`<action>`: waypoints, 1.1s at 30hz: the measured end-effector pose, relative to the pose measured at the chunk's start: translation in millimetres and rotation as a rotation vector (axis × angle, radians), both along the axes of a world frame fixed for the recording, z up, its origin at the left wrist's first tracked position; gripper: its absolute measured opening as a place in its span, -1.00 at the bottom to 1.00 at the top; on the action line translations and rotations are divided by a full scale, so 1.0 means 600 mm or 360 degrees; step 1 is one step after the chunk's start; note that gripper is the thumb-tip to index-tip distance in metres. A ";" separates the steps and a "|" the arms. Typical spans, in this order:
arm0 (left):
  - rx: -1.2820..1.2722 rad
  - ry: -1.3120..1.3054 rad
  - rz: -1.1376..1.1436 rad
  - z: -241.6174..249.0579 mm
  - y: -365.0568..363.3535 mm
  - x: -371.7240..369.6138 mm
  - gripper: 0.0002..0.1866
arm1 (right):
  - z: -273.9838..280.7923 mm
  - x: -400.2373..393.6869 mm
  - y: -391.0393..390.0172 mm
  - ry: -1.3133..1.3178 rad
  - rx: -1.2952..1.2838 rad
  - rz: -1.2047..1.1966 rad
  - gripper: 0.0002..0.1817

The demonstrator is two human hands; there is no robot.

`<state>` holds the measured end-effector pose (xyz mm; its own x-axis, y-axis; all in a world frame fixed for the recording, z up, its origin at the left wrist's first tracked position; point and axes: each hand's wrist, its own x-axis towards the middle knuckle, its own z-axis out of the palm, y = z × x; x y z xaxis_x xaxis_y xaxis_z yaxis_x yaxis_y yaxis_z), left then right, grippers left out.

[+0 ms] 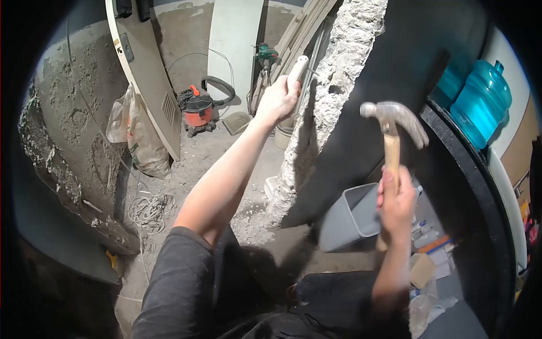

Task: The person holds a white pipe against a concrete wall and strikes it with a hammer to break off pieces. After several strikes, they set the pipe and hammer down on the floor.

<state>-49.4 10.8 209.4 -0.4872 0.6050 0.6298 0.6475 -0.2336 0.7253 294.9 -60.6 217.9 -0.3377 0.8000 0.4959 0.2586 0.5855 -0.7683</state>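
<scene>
My left hand point(278, 101) is wrapped round a tool with a white handle point(298, 69), held up against the rough broken edge of the wall point(339, 62). The handle's rounded end points upward; what kind of tool it is I cannot tell. My right hand point(397, 203) grips the wooden handle of a claw hammer point(391, 144), raised upright in front of the wall's dark face point(361, 141). The hammer's striking face points left, towards the wall edge, and its claw curves to the right. Slight blur shows on the hammer head.
Below the hammer stands a grey bin point(344, 223). Blue water bottles point(483, 101) sit on a dark counter point(468, 152) at right. Rubble and a coiled cable point(151, 210) lie on the floor, with a red-and-black vacuum point(197, 113), a sack point(148, 141) and leaning panels point(231, 51) behind.
</scene>
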 end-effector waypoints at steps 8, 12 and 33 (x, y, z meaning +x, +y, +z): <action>-0.0073 0.0172 0.0192 0.030 0.011 0.029 -0.60 | 0.281 -0.145 0.039 -0.1294 0.1314 -0.0532 -0.69; -0.0166 0.0164 0.0230 0.030 0.001 0.029 -0.59 | 0.353 -0.234 0.044 -0.1615 0.1355 -0.0413 -0.71; -0.0061 0.0441 0.0212 0.001 0.032 0.013 -0.62 | 0.427 -0.432 0.092 -0.1675 0.2026 0.0000 -0.70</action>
